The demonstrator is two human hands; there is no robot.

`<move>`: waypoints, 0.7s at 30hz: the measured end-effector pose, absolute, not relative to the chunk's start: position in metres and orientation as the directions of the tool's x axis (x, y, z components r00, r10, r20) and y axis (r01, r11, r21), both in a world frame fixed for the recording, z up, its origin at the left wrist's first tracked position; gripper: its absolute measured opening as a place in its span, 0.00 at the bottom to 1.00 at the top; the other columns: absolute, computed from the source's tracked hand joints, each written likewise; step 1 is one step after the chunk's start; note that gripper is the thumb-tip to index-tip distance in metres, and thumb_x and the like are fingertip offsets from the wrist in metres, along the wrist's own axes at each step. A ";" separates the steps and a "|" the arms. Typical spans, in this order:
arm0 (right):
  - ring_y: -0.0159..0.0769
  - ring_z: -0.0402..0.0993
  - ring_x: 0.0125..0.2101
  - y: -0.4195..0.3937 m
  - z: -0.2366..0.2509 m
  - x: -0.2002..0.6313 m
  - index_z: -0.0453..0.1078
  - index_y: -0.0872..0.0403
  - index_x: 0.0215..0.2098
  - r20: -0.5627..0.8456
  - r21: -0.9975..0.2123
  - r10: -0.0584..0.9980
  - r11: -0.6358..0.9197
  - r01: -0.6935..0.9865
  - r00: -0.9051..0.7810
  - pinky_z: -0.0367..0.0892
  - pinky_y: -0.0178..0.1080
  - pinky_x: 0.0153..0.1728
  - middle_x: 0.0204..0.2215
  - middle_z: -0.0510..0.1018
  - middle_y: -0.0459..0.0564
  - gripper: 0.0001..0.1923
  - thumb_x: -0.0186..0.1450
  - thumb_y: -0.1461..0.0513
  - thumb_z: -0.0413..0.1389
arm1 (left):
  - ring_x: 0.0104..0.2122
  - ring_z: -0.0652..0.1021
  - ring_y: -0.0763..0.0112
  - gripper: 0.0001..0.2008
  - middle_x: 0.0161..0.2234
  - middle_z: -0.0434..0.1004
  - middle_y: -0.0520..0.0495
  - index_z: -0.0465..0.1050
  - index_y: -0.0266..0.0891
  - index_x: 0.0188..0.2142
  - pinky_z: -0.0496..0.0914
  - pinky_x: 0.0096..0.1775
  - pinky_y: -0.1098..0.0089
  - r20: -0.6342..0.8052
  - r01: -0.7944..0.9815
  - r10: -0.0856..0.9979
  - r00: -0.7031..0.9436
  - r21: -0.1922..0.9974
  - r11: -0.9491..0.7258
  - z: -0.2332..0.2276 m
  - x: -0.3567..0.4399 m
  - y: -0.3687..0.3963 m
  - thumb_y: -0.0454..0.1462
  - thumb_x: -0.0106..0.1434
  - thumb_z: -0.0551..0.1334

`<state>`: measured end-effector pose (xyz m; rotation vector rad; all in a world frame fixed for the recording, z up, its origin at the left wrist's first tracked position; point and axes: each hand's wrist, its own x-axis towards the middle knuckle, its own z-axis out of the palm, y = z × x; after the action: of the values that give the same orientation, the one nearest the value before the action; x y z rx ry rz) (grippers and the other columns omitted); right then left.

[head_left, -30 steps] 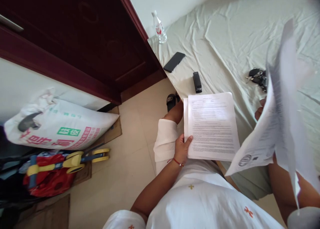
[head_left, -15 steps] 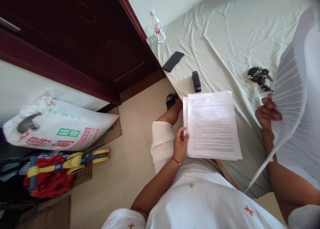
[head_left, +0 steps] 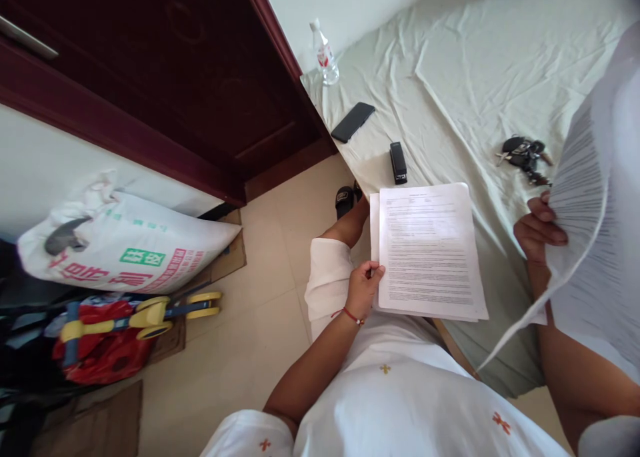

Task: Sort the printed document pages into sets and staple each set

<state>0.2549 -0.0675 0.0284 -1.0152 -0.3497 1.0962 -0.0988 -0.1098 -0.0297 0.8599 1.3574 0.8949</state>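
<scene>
White printed pages point(head_left: 429, 250) lie flat near the edge of the bed point(head_left: 450, 64), stacked a little unevenly, so a second sheet shows along the left side. The left hand point(head_left: 364, 289) pinches the stack's lower left corner, thumb on top and fingers beneath, a narrow grip that seems meant to keep the loose sheets from sliding off the bed edge toward the person's knee. The right hand point(head_left: 537, 234) holds a much thicker sheaf point(head_left: 595, 244) up on edge, off the bed and to the right of the flat pages. Its fingers curl over the near edge of the sheaf; the pages fan and bow downward, probably because they are gripped at one side only and hang under their own weight. How firmly the thumb closes behind the sheaf cannot be told, since the paper hides it.

Farther up the bed, a black stapler point(head_left: 398, 162) lies just beyond the top of the flat pages, within easy reach of either hand. A dark phone point(head_left: 353, 122) rests beyond it, and a clear bottle point(head_left: 325, 56) stands upright near the corner by the dark wooden door point(head_left: 200, 90). A bunch of keys point(head_left: 525, 154) lies just above the right hand. On the floor to the left sit a printed sack point(head_left: 125, 250) and a red and yellow toy point(head_left: 115, 327).
</scene>
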 end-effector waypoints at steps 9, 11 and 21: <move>0.10 0.27 0.10 -0.069 0.018 0.260 0.75 0.54 0.26 -0.123 -0.738 0.918 0.169 -0.653 0.377 0.16 0.19 0.11 0.17 0.58 0.34 0.06 0.53 0.59 0.60 | 0.30 0.69 0.73 0.27 0.28 0.72 0.53 0.66 0.40 0.28 0.64 0.37 0.70 -0.427 -0.130 0.902 0.060 0.893 0.431 -0.019 -0.094 -0.119 0.53 0.50 0.77; 0.10 0.28 0.10 -0.068 0.018 0.260 0.75 0.54 0.26 -0.145 -0.731 0.913 0.161 -0.663 0.381 0.16 0.19 0.10 0.16 0.59 0.34 0.06 0.53 0.60 0.58 | 0.30 0.69 0.73 0.27 0.28 0.71 0.54 0.64 0.40 0.27 0.64 0.37 0.70 -0.416 -0.127 0.907 0.071 0.898 0.422 -0.019 -0.092 -0.120 0.53 0.50 0.78; 0.14 0.25 0.14 -0.072 0.035 0.248 0.72 0.52 0.25 -0.171 -0.802 0.875 0.144 -0.580 0.453 0.15 0.23 0.14 0.19 0.55 0.34 0.04 0.55 0.60 0.57 | 0.29 0.66 0.74 0.27 0.27 0.66 0.55 0.63 0.41 0.29 0.63 0.36 0.71 -0.413 -0.085 0.907 0.077 0.904 0.419 -0.026 -0.092 -0.124 0.54 0.53 0.76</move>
<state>0.2476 -0.0724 0.0352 -0.9424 -0.3772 1.0847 -0.0922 -0.1235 -0.0259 0.8476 1.2692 0.8954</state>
